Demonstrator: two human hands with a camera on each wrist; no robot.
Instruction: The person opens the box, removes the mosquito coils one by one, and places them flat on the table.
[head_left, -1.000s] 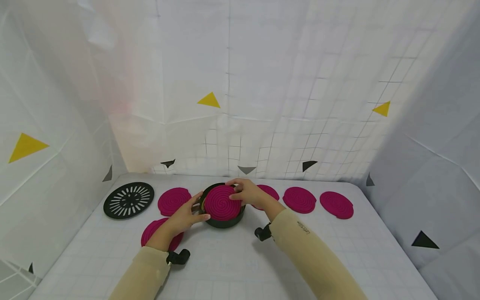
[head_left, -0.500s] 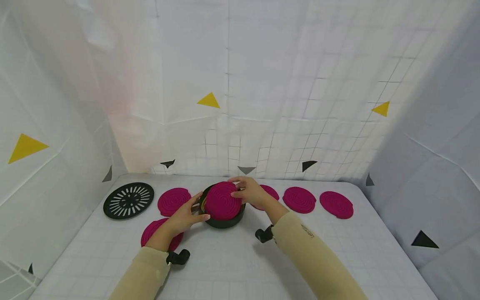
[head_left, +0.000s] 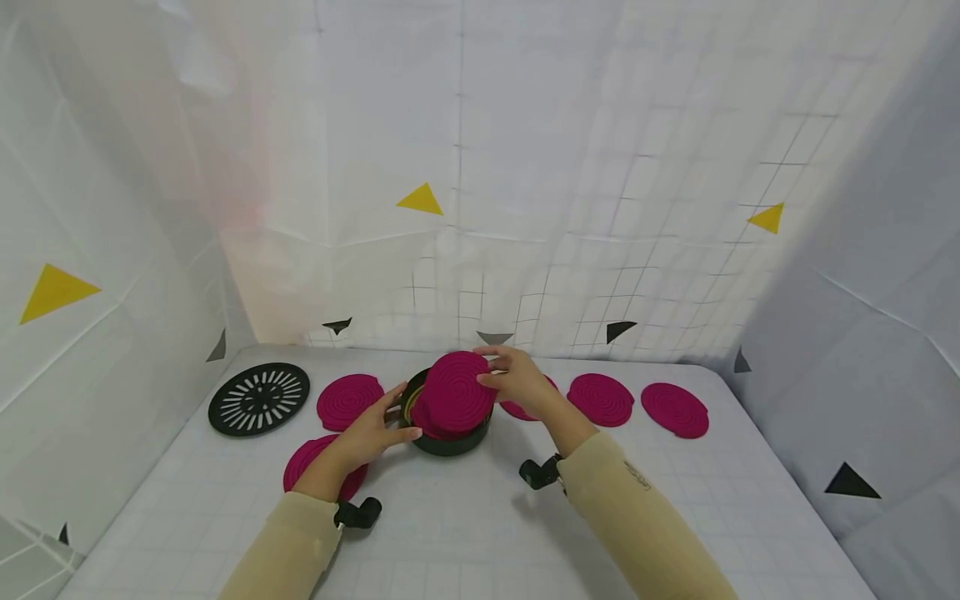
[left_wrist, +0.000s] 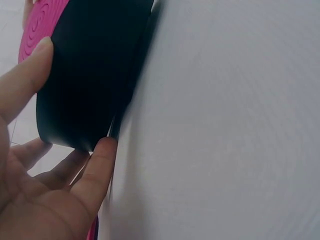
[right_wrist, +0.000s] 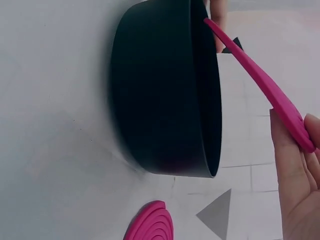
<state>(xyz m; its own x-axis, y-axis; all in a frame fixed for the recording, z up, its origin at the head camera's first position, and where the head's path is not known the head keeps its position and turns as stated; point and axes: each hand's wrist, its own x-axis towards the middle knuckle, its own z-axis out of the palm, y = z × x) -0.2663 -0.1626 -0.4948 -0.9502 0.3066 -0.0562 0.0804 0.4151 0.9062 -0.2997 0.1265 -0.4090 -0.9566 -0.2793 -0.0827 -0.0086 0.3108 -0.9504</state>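
Note:
A dark round tin (head_left: 450, 446) stands at the table's back middle. My left hand (head_left: 365, 437) holds it from the left, thumb at the rim and fingers spread along the wall (left_wrist: 90, 75). My right hand (head_left: 517, 379) pinches a pink mosquito coil (head_left: 461, 387) by its right edge, between thumb and fingers. This coil is tilted over the mouth of the tin; in the right wrist view its lower end (right_wrist: 215, 27) reaches the rim. More pink shows below it at the tin's front left. The coil hides most of the inside, where a yellowish strip shows at left.
A black slotted lid (head_left: 259, 400) lies at the far left. Flat pink coils lie about the white table: one left of the tin (head_left: 348, 402), one under my left forearm (head_left: 303, 458), others rightward (head_left: 600, 400). White walls stand behind and at both sides.
My right hand has moved up and to the right, raising and tilting the pink coil from flat over the tin. My left hand stays on the tin.

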